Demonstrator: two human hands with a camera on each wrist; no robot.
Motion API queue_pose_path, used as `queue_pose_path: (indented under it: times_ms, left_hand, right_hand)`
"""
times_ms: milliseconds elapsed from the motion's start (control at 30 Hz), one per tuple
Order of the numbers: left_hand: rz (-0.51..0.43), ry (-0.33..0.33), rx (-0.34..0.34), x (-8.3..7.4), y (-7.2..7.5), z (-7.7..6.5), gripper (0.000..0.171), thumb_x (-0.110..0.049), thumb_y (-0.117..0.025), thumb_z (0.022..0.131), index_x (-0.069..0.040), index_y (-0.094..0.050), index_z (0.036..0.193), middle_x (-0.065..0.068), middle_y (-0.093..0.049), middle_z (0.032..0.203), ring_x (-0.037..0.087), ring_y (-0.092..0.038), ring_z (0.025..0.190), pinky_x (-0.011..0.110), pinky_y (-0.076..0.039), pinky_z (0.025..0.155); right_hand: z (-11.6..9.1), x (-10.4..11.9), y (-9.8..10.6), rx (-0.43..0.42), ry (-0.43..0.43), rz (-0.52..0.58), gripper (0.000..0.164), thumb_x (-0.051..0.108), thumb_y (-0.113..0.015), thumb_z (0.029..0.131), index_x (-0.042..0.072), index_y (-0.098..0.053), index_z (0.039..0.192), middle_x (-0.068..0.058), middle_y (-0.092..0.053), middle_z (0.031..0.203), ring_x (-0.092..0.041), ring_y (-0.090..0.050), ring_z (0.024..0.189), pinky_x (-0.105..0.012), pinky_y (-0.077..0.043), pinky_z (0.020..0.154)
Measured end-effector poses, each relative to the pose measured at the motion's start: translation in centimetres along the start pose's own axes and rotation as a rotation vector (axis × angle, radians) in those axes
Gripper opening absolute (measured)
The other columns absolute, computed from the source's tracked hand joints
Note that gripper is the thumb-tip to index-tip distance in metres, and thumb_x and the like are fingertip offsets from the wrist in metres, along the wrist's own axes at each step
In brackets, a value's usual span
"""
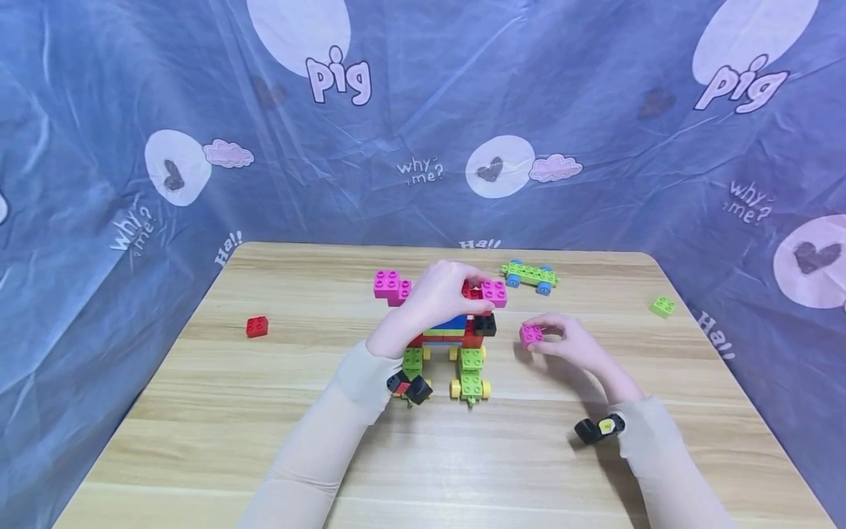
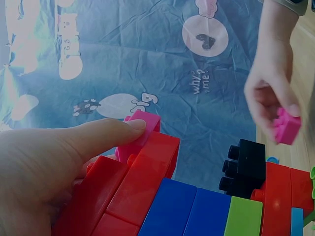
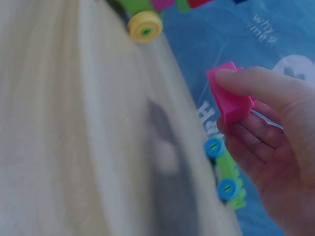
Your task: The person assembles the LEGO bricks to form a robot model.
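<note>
A toy built of building blocks stands mid-table, with red bricks [image 2: 152, 162], blue bricks [image 2: 184, 209] and a black brick [image 1: 485, 325] above two green wheeled bases [image 1: 471, 371]. My left hand [image 1: 438, 294] reaches over its top and pinches a pink brick [image 1: 494, 293] at the upper right end, thumb on its side in the left wrist view. More pink bricks [image 1: 387, 283] jut out at the upper left. To the right of the build, my right hand [image 1: 571, 344] holds another pink brick [image 3: 230, 93] between thumb and fingers, above the table.
Behind the right hand, a green wheeled base [image 1: 531, 275] with blue wheels sits on the wooden table [image 1: 529, 470]. One loose red brick [image 1: 257, 327] lies at the left, a green brick [image 1: 663, 306] at the far right. Printed blue cloth [image 1: 423, 206] hangs around the back and sides.
</note>
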State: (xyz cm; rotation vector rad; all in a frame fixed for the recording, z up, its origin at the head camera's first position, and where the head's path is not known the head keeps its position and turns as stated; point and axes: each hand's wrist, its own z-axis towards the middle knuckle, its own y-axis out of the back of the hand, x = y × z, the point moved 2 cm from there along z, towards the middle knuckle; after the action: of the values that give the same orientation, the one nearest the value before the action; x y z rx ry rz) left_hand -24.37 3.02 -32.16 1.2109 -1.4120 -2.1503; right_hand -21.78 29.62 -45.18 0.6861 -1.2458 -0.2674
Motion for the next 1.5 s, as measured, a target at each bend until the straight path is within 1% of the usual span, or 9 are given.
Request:
queue_pose_path:
  times_ms: [133, 233, 367, 467, 700, 900, 1133, 1267, 1500]
  left_hand:
    - [-0.009, 0.005, 0.004, 0.1, -0.1, 0.0, 0.050, -0.040, -0.075, 0.082, -0.015, -0.066, 0.125, 0.000, -0.068, 0.121, 0.015, -0.062, 0.113, 0.029, -0.049, 0.096]
    - [-0.011, 0.006, 0.006, 0.1, -0.1, 0.1, 0.050, -0.040, -0.075, 0.082, -0.015, -0.066, 0.125, 0.000, -0.068, 0.121, 0.015, -0.062, 0.114, 0.029, -0.049, 0.096]
    - [-0.006, 0.008, 0.005, 0.1, -0.1, 0.1, 0.051, -0.040, -0.075, 0.082, -0.014, -0.066, 0.124, 0.001, -0.069, 0.120, 0.016, -0.062, 0.113, 0.029, -0.049, 0.096]
    - [-0.005, 0.006, 0.001, 0.1, -0.1, 0.1, 0.050, -0.039, -0.076, 0.082, -0.013, -0.066, 0.124, 0.001, -0.069, 0.120, 0.016, -0.063, 0.113, 0.030, -0.049, 0.096]
    - [-0.008, 0.002, -0.006, 0.1, -0.1, 0.1, 0.049, -0.039, -0.076, 0.082, -0.013, -0.067, 0.123, 0.001, -0.069, 0.118, 0.016, -0.063, 0.111, 0.030, -0.050, 0.095]
    - [-0.019, -0.004, -0.006, 0.2, -0.1, 0.1, 0.049, -0.039, -0.076, 0.082, -0.013, -0.067, 0.122, 0.001, -0.070, 0.118, 0.016, -0.064, 0.111, 0.029, -0.051, 0.094]
    - [-0.026, 0.000, -0.005, 0.2, -0.1, 0.1, 0.049, -0.039, -0.076, 0.082, -0.013, -0.067, 0.123, 0.001, -0.070, 0.117, 0.016, -0.063, 0.111, 0.029, -0.051, 0.094]
    - [-0.028, 0.005, -0.002, 0.2, -0.1, 0.1, 0.050, -0.039, -0.076, 0.082, -0.013, -0.067, 0.123, 0.001, -0.070, 0.118, 0.016, -0.063, 0.111, 0.029, -0.051, 0.094]
    - [-0.039, 0.010, 0.002, 0.3, -0.1, 0.1, 0.050, -0.039, -0.075, 0.082, -0.013, -0.067, 0.123, 0.001, -0.070, 0.117, 0.016, -0.063, 0.111, 0.030, -0.051, 0.094]
  right_hand:
    - [0.5, 1.6, 0.4, -0.061, 0.045, -0.010, 0.039, 0.005, -0.074, 0.080, -0.005, -0.064, 0.117, -0.021, -0.067, 0.112, 0.004, -0.057, 0.097, -0.012, -0.043, 0.091]
    - [1.0, 2.8, 0.7, -0.094, 0.077, 0.006, 0.038, 0.002, -0.073, 0.080, -0.006, -0.064, 0.116, -0.022, -0.067, 0.110, 0.004, -0.057, 0.095, -0.012, -0.043, 0.090]
    - [1.6, 4.4, 1.2, -0.115, 0.110, 0.031, 0.038, -0.001, -0.073, 0.079, -0.006, -0.064, 0.116, -0.022, -0.066, 0.107, 0.003, -0.059, 0.094, -0.012, -0.045, 0.089]
    - [2.0, 5.6, 1.6, -0.122, 0.113, 0.033, 0.037, -0.001, -0.074, 0.079, -0.006, -0.064, 0.115, -0.014, -0.066, 0.106, 0.002, -0.059, 0.094, -0.012, -0.046, 0.088]
    - [3.1, 8.3, 2.4, -0.150, 0.105, 0.065, 0.037, 0.001, -0.073, 0.082, -0.005, -0.064, 0.117, 0.012, -0.066, 0.101, 0.001, -0.062, 0.093, -0.012, -0.047, 0.086]
    - [3.5, 10.7, 3.0, -0.183, 0.124, 0.088, 0.035, 0.001, -0.072, 0.082, -0.004, -0.064, 0.116, 0.022, -0.064, 0.103, 0.001, -0.062, 0.093, -0.012, -0.048, 0.085]
    - [3.9, 12.2, 3.1, -0.171, 0.178, 0.081, 0.034, -0.002, -0.072, 0.081, -0.005, -0.066, 0.114, 0.020, -0.064, 0.102, -0.002, -0.062, 0.091, -0.013, -0.049, 0.084]
    - [4.2, 12.5, 3.0, -0.153, 0.195, 0.057, 0.035, -0.002, -0.073, 0.081, -0.004, -0.066, 0.114, 0.019, -0.064, 0.104, -0.002, -0.061, 0.092, -0.012, -0.048, 0.085]
    - [4.3, 12.7, 2.9, -0.135, 0.226, 0.064, 0.036, -0.005, -0.072, 0.079, -0.006, -0.065, 0.115, 0.017, -0.063, 0.106, -0.003, -0.061, 0.091, -0.012, -0.047, 0.087]
